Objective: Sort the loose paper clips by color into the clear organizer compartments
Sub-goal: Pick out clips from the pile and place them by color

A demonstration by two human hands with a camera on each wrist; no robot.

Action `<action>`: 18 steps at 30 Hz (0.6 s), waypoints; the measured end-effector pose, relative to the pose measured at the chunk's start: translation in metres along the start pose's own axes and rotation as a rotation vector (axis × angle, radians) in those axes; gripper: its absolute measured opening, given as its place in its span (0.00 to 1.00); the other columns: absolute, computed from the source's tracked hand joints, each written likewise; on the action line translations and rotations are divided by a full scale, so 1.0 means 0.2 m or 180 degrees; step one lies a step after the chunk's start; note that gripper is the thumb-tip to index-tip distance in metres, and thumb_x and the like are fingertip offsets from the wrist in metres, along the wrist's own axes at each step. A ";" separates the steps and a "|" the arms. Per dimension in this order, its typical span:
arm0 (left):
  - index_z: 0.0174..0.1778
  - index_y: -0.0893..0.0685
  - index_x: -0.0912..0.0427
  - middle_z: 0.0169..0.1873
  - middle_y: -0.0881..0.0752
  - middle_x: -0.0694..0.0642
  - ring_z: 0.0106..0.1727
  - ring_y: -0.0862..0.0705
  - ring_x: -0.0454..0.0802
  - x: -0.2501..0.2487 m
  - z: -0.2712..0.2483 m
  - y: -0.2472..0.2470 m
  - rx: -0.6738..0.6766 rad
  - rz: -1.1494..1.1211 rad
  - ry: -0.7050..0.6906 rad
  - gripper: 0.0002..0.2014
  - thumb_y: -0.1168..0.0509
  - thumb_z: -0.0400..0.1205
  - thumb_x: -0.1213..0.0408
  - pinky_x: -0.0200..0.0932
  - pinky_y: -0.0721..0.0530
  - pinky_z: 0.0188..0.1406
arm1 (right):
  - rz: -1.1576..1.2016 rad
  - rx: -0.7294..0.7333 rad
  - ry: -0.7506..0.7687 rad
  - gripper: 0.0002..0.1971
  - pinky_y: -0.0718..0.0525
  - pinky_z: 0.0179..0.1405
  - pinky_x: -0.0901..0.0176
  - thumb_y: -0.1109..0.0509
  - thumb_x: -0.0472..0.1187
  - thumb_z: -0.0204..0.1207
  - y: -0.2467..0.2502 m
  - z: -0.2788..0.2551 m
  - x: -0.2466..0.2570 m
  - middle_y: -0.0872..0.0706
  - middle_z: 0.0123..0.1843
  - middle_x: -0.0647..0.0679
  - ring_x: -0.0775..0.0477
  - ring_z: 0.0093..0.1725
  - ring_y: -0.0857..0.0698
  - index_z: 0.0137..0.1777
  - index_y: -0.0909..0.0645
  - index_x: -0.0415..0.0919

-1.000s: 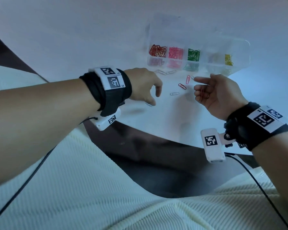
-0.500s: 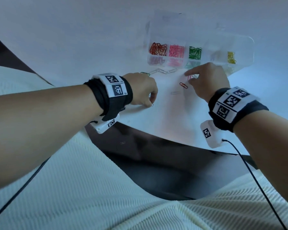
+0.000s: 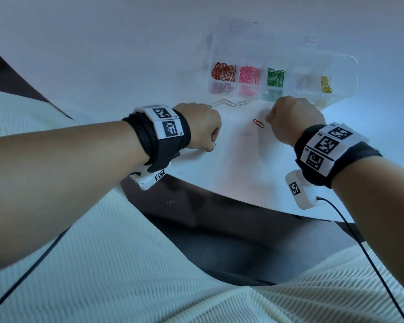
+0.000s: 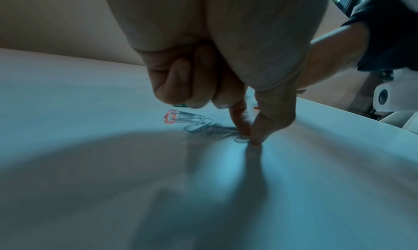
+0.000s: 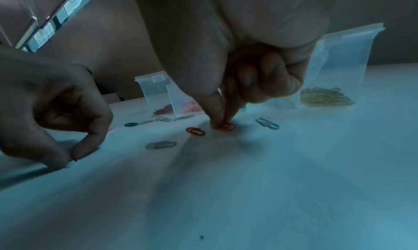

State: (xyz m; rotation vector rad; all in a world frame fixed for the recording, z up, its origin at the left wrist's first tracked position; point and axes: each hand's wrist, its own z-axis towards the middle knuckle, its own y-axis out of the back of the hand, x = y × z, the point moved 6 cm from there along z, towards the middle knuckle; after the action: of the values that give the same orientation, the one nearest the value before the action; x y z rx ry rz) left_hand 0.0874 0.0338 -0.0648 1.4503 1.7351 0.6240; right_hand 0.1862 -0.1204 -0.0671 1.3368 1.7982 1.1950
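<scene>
The clear organizer lies at the back of the white table, with red, pink, green, pale and yellow clips in separate compartments. My left hand is down on the table, thumb and index finger pinching a silver paper clip; the other fingers are curled. My right hand is in front of the organizer, thumb and index finger pinching a red paper clip that lies on the table. A second red clip lies just left of it, and a pale clip lies nearer me.
A row of silver clips lies in front of the organizer's left end. Another silver clip lies right of my right hand. One clip lies on the dark surface below the table edge. Cables hang from both wrists.
My right hand turned palm down, moved left and closed thumb and finger on a red clip. My left hand dropped to the table and closed on a silver clip.
</scene>
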 end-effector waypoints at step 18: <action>0.28 0.37 0.57 0.14 0.35 0.49 0.21 0.43 0.47 -0.09 0.00 0.19 -0.0124 -0.3405 0.0004 0.16 0.50 0.81 0.74 0.30 0.43 0.19 | 0.5212 0.0742 -0.0964 0.12 0.45 0.20 0.62 0.47 0.32 0.72 0.09 -0.14 -0.15 0.36 0.25 0.49 0.49 0.23 0.42 0.32 0.43 0.47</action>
State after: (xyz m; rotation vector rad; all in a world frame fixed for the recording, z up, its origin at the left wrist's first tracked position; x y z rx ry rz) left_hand 0.1107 0.0253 -0.0320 0.3320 2.1400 0.0650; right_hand 0.1798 -0.1555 -0.0414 3.0573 0.3097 1.2589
